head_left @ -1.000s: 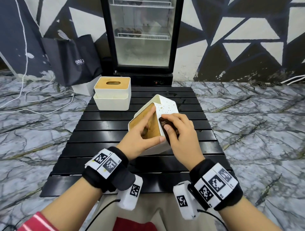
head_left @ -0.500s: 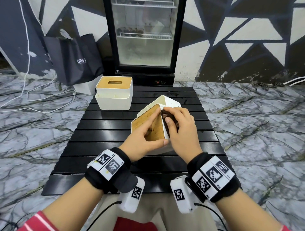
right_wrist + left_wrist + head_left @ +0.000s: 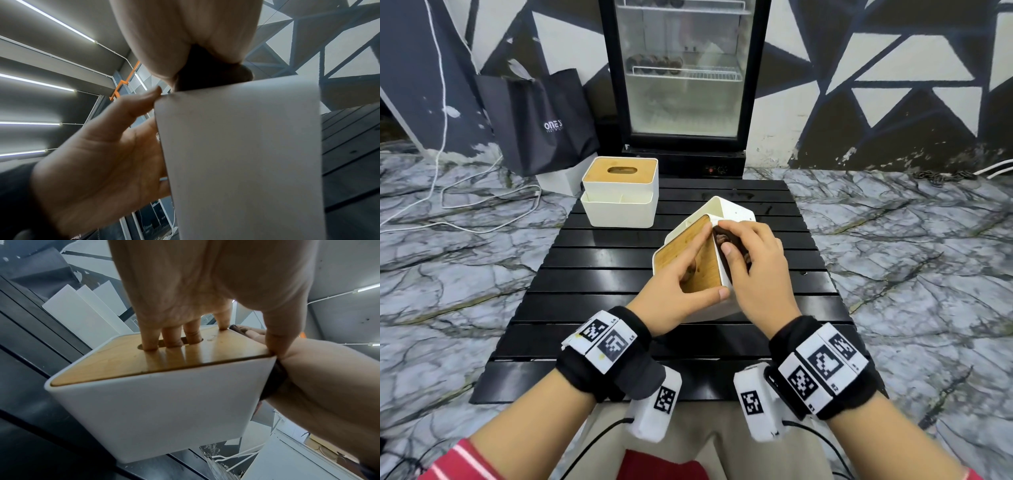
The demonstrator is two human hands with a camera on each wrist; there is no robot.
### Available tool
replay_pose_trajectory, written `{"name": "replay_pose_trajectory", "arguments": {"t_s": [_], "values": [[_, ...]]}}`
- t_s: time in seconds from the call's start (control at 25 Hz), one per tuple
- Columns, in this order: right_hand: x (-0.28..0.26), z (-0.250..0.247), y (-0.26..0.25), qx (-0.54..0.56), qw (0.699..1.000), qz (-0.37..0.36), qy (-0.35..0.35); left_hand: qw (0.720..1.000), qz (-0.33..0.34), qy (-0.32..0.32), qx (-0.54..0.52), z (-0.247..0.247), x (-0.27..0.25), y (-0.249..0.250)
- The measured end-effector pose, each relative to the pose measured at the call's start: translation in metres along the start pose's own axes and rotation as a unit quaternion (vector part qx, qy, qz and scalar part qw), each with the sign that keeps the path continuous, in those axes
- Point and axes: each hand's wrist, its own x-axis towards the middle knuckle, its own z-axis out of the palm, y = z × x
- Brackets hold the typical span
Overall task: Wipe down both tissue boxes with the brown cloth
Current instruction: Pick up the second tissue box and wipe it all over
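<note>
Near tissue box (image 3: pixel 736 214) tipped up on one edge at the middle of the black slatted table (image 3: pixel 592 281), wooden lid (image 3: pixel 690 253) facing left toward the person. White body, rounded corners.

Left hand (image 3: pixel 674 291) grips this box: in the left wrist view three fingers (image 3: pixel 172 339) are hooked down into the lid's slot, the index finger lies flat on the wood beside it, and the thumb presses the lid's near corner.

Right hand (image 3: pixel 753 270) is curled round the brown cloth (image 3: pixel 726 240), bunched small, and presses it against the white side wall just past the lid's edge, near the upper corner. Right wrist view shows the cloth as a dark wad between palm and wall; how much of it touches the box cannot be told, since the hand hides most of it.

Second tissue box (image 3: pixel 619 192) stands upright at the table's far left corner, well apart from both hands, slot up, with a lower white tray section at its front.

Behind: glass-door fridge (image 3: pixel 685 72), black bag (image 3: pixel 548 120) on the marble floor, white cables to the left.
</note>
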Motion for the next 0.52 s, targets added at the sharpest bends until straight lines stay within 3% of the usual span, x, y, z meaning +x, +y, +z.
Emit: {"name": "replay_pose_trajectory", "arguments": {"t_s": [0.28, 0.52], "values": [[-0.026, -0.008, 0.019, -0.013, 1.000, -0.005, -0.009, 0.999, -0.002, -0.005, -0.033, -0.005, 0.001, -0.003], [-0.008, -0.007, 0.020, -0.033, 0.999, 0.026, -0.004, 0.999, -0.003, -0.008, -0.032, -0.004, 0.003, -0.003]]}}
